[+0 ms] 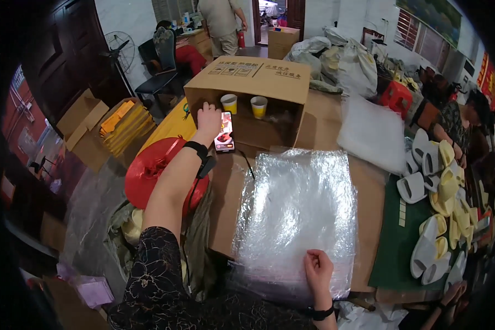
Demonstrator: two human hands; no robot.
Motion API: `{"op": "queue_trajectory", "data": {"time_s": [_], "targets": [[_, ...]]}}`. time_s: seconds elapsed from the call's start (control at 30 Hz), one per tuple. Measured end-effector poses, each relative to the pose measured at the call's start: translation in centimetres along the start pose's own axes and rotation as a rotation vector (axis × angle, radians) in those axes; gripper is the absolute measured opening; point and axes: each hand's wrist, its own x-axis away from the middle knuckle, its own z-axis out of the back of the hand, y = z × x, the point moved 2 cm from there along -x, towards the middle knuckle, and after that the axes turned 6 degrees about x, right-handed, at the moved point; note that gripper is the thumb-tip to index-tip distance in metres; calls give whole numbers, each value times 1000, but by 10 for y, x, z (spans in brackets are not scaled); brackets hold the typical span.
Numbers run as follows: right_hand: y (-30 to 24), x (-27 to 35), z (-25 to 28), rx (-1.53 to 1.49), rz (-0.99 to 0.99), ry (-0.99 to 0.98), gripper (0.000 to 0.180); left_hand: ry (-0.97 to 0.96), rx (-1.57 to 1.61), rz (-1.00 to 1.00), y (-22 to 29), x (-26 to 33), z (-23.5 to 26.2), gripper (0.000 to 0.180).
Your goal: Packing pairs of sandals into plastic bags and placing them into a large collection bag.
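My left arm reaches forward. My left hand (pixel 208 120), its fingers slightly apart and bent, is beside the left front edge of an open-fronted cardboard box (pixel 247 82). Just right of that hand a phone with a lit screen (pixel 224 132) leans near the box opening, a black cable by its lower end. Whether my fingertips touch the phone or the box is hidden. Low over a stack of clear plastic bags (pixel 297 203), my right hand (pixel 318 269) hangs loosely curled, with nothing visible in it. Two yellow and white paper cups (pixel 258 108) (pixel 229 103) are in the box.
A red roll of plastic twine (pixel 154 165) sits left of my forearm. White foam sheets (pixel 371 132) lie at the right, with white and yellow slippers (pixel 423 187) on a green mat (pixel 396 236). Other people (pixel 220 25) are at the back and right. Cartons (pixel 85 132) stand at left.
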Motion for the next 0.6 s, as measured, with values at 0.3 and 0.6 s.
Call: {"op": "queue_trajectory", "data": {"time_s": [0.3,0.6], "targets": [[-4,-2,-1,14,25,-28,14,110,85,163,30,69,59,47],[1,0,-3,-63,-5,-41,18,-261,896,-745,181,295,108,63]]}}
